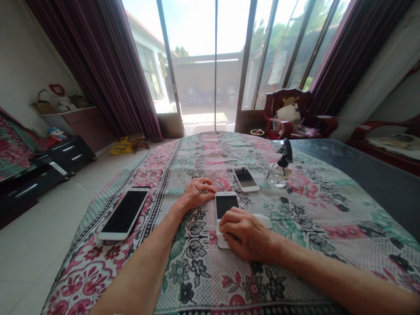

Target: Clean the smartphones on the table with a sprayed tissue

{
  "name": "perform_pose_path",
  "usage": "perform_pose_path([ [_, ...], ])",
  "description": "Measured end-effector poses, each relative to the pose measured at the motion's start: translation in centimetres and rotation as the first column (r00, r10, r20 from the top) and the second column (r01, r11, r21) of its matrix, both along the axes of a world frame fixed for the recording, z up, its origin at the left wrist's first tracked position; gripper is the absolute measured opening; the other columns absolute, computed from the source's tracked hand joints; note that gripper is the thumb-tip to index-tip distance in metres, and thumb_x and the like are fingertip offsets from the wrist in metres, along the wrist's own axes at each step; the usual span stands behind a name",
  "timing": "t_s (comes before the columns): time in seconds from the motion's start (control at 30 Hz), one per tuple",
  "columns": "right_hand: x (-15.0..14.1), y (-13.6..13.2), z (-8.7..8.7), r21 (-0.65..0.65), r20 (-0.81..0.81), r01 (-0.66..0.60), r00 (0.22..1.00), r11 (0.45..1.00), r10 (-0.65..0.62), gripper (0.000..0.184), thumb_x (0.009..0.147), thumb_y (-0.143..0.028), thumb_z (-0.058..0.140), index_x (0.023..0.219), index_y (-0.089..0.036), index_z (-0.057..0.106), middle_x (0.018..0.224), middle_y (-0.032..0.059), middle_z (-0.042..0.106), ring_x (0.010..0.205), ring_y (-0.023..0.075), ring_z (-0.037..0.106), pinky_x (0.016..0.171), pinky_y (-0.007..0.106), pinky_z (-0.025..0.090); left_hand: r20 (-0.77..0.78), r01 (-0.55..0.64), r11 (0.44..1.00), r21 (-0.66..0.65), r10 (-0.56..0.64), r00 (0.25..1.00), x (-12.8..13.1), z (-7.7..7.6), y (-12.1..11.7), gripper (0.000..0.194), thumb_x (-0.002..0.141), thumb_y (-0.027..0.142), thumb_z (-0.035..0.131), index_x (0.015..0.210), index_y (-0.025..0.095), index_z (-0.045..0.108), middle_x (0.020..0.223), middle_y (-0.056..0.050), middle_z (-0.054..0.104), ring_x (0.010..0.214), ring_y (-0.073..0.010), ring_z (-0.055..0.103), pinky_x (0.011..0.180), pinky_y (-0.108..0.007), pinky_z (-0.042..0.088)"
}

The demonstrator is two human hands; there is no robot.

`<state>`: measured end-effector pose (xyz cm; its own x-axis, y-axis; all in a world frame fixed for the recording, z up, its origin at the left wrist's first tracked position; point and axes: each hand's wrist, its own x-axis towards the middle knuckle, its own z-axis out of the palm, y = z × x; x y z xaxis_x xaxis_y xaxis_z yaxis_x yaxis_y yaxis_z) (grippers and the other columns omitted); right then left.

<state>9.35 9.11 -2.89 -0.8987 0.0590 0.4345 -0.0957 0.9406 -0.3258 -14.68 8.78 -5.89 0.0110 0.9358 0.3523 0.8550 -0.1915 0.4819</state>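
Observation:
A white smartphone (227,201) with a dark screen lies flat on the flowered tablecloth in front of me. My right hand (241,229) presses a folded white cloth or tissue (263,220) onto its lower half, fingers curled over it. My left hand (198,192) rests on the table, its fingers stretched out with their tips at the phone's upper left edge. A second white phone (245,178) lies just beyond, to the right. Farther left is a larger white phone (124,213), screen up, with a dark edge of something beneath it.
A clear spray bottle (278,173) with a black trigger head stands on the right of the round table (183,151). Beyond the table are glass doors, a red wooden chair (288,107) at right and a yellow bag (123,146) on the floor at left.

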Motion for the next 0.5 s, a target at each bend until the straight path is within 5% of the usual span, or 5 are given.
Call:
perform_pose_path([
  [0.2, 0.6, -0.9, 0.5, 0.002, 0.078, -0.042, 0.996, 0.999, 0.041, 0.018, 0.083, -0.008, 0.048, 0.082, -0.017, 0.063, 0.082, 0.0043, 0.061, 0.076, 0.0145, 0.052, 0.072, 0.029, 0.043, -0.005, 0.005, 1.0, 0.009, -0.004, 1.0, 0.0, 0.0, 0.0, 0.008, 0.077, 0.03, 0.072, 0.083, 0.03, 0.076, 0.107, -0.001, 0.064, 0.1, -0.0185, 0.059, 0.101, -0.037, 0.039],
  [0.5, -4.0, 5.6, -0.1, 0.07, -0.05, 0.107, 0.993, 0.992, -0.104, 0.018, 0.086, -0.012, 0.049, 0.078, -0.017, 0.064, 0.083, 0.0063, 0.061, 0.079, 0.016, 0.056, 0.078, 0.031, 0.046, -0.044, 0.008, 0.999, 0.035, -0.006, 0.999, 0.0, -0.1, 0.1, 0.011, 0.077, 0.024, 0.071, 0.084, 0.031, 0.076, 0.107, 0.0, 0.064, 0.101, -0.0172, 0.059, 0.101, -0.034, 0.04],
])
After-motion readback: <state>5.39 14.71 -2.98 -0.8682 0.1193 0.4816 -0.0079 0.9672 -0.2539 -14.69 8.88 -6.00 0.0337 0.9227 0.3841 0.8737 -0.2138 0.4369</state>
